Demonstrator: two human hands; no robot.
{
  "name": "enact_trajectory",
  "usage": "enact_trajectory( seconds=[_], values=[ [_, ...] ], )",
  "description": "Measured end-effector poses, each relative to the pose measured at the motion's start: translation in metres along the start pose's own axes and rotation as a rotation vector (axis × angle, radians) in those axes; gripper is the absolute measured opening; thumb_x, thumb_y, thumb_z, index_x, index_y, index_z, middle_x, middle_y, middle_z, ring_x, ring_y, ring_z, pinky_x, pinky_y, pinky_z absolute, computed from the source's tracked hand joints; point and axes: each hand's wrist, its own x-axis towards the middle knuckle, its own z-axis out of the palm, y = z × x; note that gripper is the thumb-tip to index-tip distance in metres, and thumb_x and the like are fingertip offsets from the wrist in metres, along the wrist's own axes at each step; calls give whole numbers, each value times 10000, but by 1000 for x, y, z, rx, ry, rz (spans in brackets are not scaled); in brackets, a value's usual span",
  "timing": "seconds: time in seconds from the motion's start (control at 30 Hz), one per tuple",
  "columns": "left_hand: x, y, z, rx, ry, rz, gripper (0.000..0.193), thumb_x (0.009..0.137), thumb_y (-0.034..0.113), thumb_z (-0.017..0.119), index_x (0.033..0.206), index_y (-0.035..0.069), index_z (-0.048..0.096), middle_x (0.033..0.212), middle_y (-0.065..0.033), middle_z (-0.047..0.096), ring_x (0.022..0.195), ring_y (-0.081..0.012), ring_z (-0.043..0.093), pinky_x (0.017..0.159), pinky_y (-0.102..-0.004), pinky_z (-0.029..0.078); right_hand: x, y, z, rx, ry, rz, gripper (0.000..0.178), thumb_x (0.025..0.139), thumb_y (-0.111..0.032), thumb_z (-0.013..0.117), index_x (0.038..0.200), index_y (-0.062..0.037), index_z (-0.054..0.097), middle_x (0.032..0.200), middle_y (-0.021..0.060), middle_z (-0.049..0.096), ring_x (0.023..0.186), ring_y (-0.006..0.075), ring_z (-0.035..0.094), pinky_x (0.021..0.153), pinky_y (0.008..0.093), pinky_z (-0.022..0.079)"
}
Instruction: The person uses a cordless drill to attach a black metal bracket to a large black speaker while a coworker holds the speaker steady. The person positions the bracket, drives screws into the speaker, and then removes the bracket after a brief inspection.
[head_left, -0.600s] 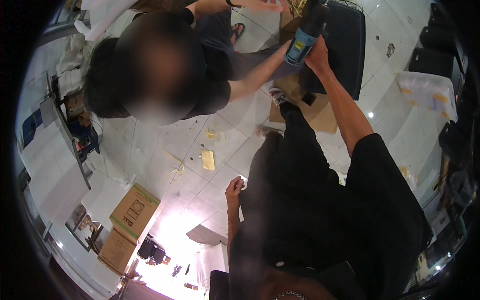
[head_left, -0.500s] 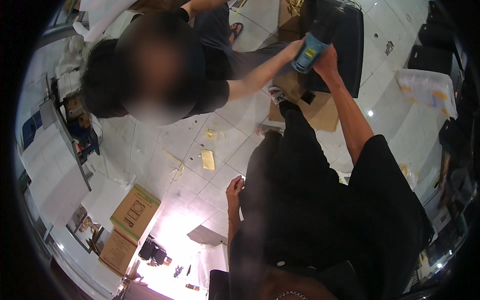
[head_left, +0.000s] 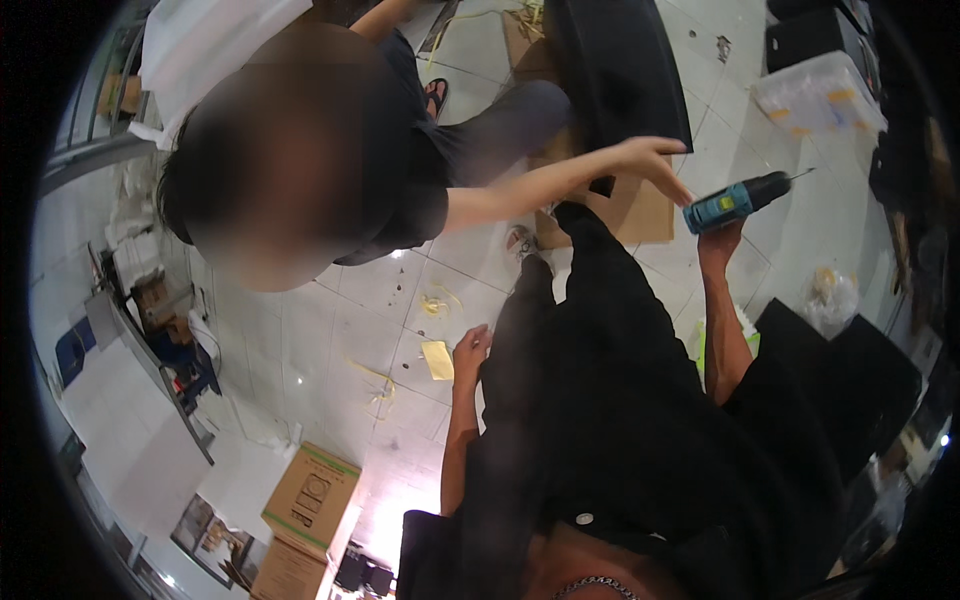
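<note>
My right hand is closed around a teal and black cordless drill, out to the right of my body. A thin bit sticks out of the drill's black front and points right. The drill's handle is mostly hidden below its body. Just left of the drill, a co-worker's hand reaches out with spread fingers, apart from the tool. My left hand hangs beside my left thigh with loosely bent fingers and nothing visible in it.
A co-worker in black crouches at the upper left. Beyond my feet, a large black panel-like case rests over flattened cardboard. A wrapped bundle lies at the upper right. Yellow straps litter the tiles; cardboard boxes stand lower left.
The co-worker's hand has let go of the drill. My right hand has drawn it right and nearer to me, and its front now points right. My view has shifted.
</note>
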Motion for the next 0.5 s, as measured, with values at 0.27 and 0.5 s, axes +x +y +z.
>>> enact_trajectory(
  seconds=[0.27,0.5],
  values=[
    [-63,240,-25,-218,-511,783,409,910,266,671,1249,40,632,1216,-103,675,1088,-220,630,946,-357,479,-293,95,-137,-527,-460,620,485,796,-197,691,1239,-20,606,963,142,697,830,233,659,748,375,515],
    [-184,379,-25,-748,-1480,1489,694,868,480,675,1286,-63,569,1273,-235,602,1189,-407,573,959,-447,489,-366,73,-125,-288,-733,1041,463,787,-204,698,1203,-16,621,929,138,695,798,219,651,725,370,512]
  ],
)
